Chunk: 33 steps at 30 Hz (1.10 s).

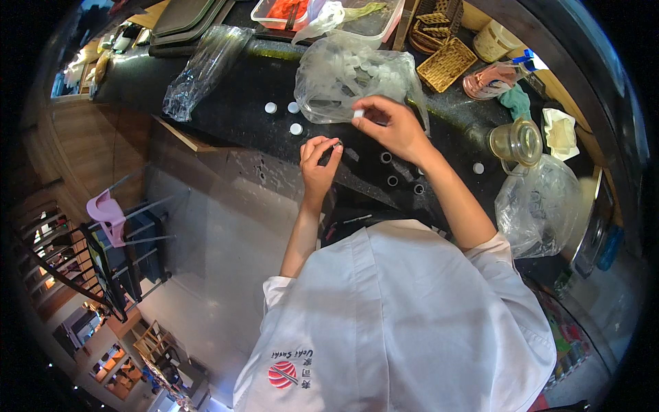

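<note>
Black counter (268, 77): R hand (392, 127) tightly pinches a white cap (359, 114) at 1 o'clock of L hand (318, 168), whose fingertips close on a sm. dark item (338, 144) (ID unclear); w/ only fingertip contact, either could slip and roll off.

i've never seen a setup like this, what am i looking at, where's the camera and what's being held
There's no machine here, just a person's bare hands. The single picture comes from a wide fisheye camera on their head, looking down, so straight edges bend near the rim. On the dark counter are a clear bag of white pieces, a few loose white round pieces, small dark open-topped containers and a glass jug. The right hand pinches a small white piece; the left hand pinches something small and dark, too small to identify.
</note>
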{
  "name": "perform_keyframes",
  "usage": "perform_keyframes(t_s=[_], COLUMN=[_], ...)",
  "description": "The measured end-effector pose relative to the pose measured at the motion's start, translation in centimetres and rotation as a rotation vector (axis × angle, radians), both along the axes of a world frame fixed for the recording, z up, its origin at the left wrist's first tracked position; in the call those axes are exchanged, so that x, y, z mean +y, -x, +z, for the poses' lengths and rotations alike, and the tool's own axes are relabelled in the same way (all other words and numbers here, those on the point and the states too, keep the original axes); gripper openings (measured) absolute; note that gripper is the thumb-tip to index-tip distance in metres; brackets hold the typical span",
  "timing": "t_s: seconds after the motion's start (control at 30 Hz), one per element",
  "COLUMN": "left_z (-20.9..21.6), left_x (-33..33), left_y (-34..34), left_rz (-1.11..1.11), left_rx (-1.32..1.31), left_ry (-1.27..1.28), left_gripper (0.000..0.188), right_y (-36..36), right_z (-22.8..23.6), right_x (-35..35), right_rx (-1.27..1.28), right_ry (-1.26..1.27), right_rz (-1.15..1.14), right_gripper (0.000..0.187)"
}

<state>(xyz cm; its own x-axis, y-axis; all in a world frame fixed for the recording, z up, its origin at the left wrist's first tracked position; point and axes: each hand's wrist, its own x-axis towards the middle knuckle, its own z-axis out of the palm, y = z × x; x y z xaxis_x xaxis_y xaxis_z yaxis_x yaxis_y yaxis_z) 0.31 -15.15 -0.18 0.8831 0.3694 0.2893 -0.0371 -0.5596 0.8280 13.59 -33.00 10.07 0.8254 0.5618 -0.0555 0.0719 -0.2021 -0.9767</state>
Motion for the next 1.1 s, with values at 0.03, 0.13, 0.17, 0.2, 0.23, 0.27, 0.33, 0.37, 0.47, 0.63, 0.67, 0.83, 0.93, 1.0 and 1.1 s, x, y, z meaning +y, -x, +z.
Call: perform_keyframes(t_s=[0.03, 0.13, 0.17, 0.2, 0.23, 0.27, 0.33, 0.37, 0.47, 0.63, 0.67, 0.83, 0.93, 1.0, 1.1], left_z=[-0.1, -0.2, -0.2, -0.2, -0.2, -0.1, 0.0, 0.1, 0.3, 0.3, 0.2, -0.2, -0.4, -0.4, -0.4], left_x=[0.0, 0.0, 0.0, 0.0, 0.0, 0.0, 0.0, 0.0, 0.1, 0.3, 0.4, 0.6, 0.6, 0.6, 0.6], left_y=[0.0, -0.2, -0.3, -0.3, -0.3, -0.3, -0.2, -0.2, -0.1, -0.3, -0.3, -0.5, -0.6, -0.6, -0.3], left_rz=[-0.001, 0.008, 0.009, 0.011, 0.008, 0.004, 0.008, 0.01, 0.0, -0.015, -0.019, -0.046, -0.065, -0.067, -0.056], left_rx=[-0.006, -0.034, -0.044, -0.049, -0.051, -0.052, -0.052, -0.052, -0.05, -0.046, -0.038, -0.046, -0.053, -0.051, -0.028], left_ry=[0.007, 0.017, 0.018, 0.017, 0.017, 0.018, 0.027, 0.031, 0.005, 0.001, 0.0, 0.012, 0.029, 0.034, 0.04], left_gripper=[0.023, 0.021, 0.02, 0.021, 0.022, 0.023, 0.026, 0.027, 0.03, 0.028, 0.027, 0.025, 0.025, 0.027, 0.032], right_y=[0.6, 1.4, 1.6, 1.7, 1.7, 1.7, 1.6, 1.5, 1.5, 1.6, 1.7, 2.4, 2.7, 2.7, 2.4], right_z=[-0.2, -0.9, -1.1, -1.3, -1.5, -1.6, -1.9, -1.9, -2.0, -1.9, -1.9, -2.2, -2.6, -3.0, -3.6], right_x=[-0.1, -0.2, -0.1, -0.1, -0.1, -0.2, -0.3, -0.3, -0.7, -0.9, -0.9, -0.9, -1.0, -1.0, -0.8], right_rx=[0.069, 0.173, 0.168, 0.165, 0.171, 0.187, 0.165, 0.178, 0.133, 0.081, 0.087, 0.094, 0.098, 0.129, 0.302], right_ry=[-0.052, 0.058, 0.062, 0.079, 0.098, 0.118, 0.124, 0.143, 0.036, 0.163, 0.194, 0.165, 0.169, 0.116, -0.068], right_rz=[0.0, 0.042, 0.044, 0.046, 0.044, 0.046, 0.017, -0.009, -0.007, 0.009, 0.006, -0.009, -0.016, -0.038, -0.051], right_gripper=[0.025, 0.019, 0.019, 0.019, 0.019, 0.019, 0.022, 0.023, 0.022, 0.032, 0.033, 0.035, 0.032, 0.028, 0.024])
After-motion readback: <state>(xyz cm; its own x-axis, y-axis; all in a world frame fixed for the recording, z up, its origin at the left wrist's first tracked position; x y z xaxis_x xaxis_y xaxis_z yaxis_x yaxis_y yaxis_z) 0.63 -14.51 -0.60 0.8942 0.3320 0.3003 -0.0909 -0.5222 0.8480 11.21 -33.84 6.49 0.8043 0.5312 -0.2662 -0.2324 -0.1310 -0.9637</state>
